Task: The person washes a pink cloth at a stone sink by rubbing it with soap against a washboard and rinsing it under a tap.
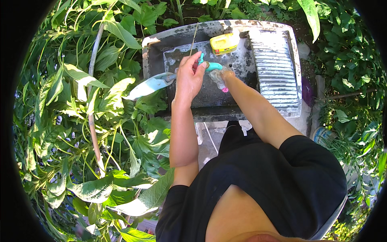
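My left hand [190, 75] is at a teal plastic tap [214, 66], its thumb and forefinger closed about the small handle [201, 57]. Below the spout, my right hand [227, 74] holds a wet, whitish cloth [216, 78] with a pink end [224, 89]. Part of that hand is blurred by what looks like running water. Both hands are over the basin of a concrete laundry sink [266, 24]. A pale blue sleeve-like piece [152, 86] surrounds the pipe left of my left wrist.
A yellow plastic tub [224, 44] sits at the basin's back. The ridged washboard [274, 69] fills the sink's right side. A thin stick [194, 39] leans across the back rim. Leafy plants and a wooden pole [92, 121] crowd the left; a bucket-like container [323, 135] lies right.
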Motion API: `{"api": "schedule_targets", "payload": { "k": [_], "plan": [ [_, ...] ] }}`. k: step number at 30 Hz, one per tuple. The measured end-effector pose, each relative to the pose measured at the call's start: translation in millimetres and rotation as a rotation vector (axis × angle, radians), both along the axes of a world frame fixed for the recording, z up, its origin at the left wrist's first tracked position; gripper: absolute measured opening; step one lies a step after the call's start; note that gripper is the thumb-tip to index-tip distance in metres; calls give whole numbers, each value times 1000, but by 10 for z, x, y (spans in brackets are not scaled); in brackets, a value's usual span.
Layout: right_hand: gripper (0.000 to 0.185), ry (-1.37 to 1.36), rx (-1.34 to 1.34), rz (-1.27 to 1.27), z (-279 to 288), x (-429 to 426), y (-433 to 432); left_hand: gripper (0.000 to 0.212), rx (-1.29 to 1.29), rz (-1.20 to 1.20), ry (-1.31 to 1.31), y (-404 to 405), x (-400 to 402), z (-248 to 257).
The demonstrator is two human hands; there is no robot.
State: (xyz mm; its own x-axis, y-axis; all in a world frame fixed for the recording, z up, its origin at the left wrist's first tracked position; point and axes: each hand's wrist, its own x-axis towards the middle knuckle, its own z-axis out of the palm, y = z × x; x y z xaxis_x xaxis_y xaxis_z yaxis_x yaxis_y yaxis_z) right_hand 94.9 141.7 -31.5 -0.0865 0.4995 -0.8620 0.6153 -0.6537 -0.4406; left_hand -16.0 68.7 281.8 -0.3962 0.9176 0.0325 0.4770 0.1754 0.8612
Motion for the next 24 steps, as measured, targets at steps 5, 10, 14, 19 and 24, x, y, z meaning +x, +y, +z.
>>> {"api": "schedule_targets", "payload": {
  "k": [5, 10, 14, 19, 24],
  "plan": [
    [62, -214, 160, 70, 30, 339, 263, 25, 321, 129, -238, -247, 433, -395],
    [56, -251, 240, 191, 988, 173, -159, 50, -246, 424, -344, -499, 727, -1970],
    [53, -204, 512, 410, 1160, 275, -224, 50, -382, 471, -955, -1, 615, -2822],
    [42, -64, 818, 689, 1292, 652, -380, 49, -474, 229, -1800, 101, 456, -3054],
    [52, 167, 529, 500, 1286, 866, -65, 48, -290, 192, -1864, -12, 604, -2932]
  ]
}}
